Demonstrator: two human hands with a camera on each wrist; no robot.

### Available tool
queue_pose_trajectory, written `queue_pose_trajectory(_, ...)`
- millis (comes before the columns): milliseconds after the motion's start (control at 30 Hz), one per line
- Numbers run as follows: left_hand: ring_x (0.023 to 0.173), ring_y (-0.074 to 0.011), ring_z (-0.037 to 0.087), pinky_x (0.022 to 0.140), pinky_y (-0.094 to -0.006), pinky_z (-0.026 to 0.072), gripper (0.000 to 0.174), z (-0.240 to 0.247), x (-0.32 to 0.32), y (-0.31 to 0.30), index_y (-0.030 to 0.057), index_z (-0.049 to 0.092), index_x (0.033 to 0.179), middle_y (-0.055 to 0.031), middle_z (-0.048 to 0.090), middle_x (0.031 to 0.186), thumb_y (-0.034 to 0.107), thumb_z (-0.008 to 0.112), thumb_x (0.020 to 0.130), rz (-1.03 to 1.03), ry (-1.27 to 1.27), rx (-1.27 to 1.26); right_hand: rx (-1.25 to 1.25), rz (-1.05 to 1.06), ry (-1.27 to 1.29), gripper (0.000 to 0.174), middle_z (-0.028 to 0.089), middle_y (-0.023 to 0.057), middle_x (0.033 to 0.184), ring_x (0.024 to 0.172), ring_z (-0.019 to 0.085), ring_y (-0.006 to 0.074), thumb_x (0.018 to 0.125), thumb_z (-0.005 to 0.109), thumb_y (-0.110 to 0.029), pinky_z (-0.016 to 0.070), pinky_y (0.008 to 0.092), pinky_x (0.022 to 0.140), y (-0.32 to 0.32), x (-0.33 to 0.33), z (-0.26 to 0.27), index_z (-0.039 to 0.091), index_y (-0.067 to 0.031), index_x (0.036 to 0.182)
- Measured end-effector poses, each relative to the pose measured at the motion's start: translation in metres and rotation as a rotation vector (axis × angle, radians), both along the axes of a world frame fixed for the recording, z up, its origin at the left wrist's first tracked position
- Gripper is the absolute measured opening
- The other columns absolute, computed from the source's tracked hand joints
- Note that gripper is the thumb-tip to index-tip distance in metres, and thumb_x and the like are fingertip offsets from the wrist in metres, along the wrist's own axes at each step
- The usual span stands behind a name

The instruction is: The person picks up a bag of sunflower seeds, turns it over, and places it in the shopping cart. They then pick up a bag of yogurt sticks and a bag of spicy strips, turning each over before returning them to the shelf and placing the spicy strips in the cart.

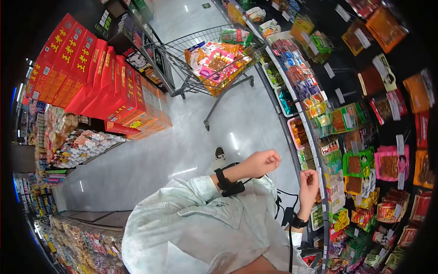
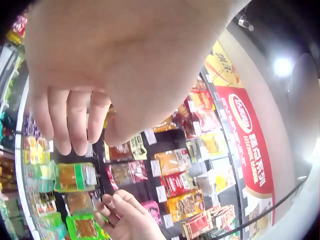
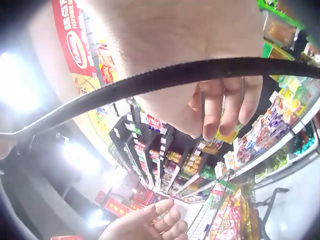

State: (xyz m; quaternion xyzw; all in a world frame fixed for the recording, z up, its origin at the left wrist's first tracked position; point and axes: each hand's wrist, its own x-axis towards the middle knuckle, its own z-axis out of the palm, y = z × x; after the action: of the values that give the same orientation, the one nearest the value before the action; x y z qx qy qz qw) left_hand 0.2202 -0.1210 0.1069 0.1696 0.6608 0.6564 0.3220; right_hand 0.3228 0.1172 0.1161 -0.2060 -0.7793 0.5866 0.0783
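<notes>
In the head view my left hand (image 1: 262,163) is held over the floor in front of the body, fingers loosely bent, holding nothing. My right hand (image 1: 309,186) is raised beside the shelf edge, also with loosely bent fingers and nothing in them. The two hands are apart. Hanging snack packs, among them a pink one (image 1: 391,163) and a green one (image 1: 357,164), lie to the right of the right hand. Both wrist views show an empty hand close up, the left hand (image 2: 120,55) and the right hand (image 3: 195,40), with the other hand below.
A wire shopping cart (image 1: 175,55) holding bagged snacks (image 1: 218,63) stands ahead in the aisle. Red boxes (image 1: 86,68) are stacked at left. Shelf trays line the right side, and a dark cable (image 1: 290,246) hangs by the right wrist.
</notes>
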Motion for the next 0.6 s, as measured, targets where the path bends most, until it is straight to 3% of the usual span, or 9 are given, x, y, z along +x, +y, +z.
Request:
queue_pose_trajectory(267, 0.087, -0.0106, 0.062, 0.082, -0.0285, 0.0501, 0.020, 0.005, -0.108, -0.140, 0.0038, 0.064, 0.113, -0.0034, 0.068, 0.098, 0.016, 0.064, 0.097, 0.258, 0.031, 0.002, 0.046, 0.237, 0.007, 0.010, 0.065, 0.0019, 0.094, 0.091, 0.061, 0.0088, 0.096, 0.065, -0.005, 0.0495, 0.0249, 0.086, -0.099, -0.136, 0.017, 0.061, -0.0017, 0.103)
queue_pose_trajectory(600, 0.099, -0.0124, 0.065, 0.088, -0.0263, 0.0498, 0.021, -0.025, -0.186, -0.233, 0.0010, 0.062, 0.114, -0.0025, 0.068, 0.102, 0.013, 0.064, 0.097, 0.660, -0.123, -0.053, 0.041, 0.525, -0.002, 0.009, 0.067, 0.0010, 0.092, 0.088, 0.062, 0.0073, 0.095, 0.067, -0.007, 0.0512, 0.0245, 0.084, -0.162, -0.336, -0.001, 0.064, -0.0010, 0.101)
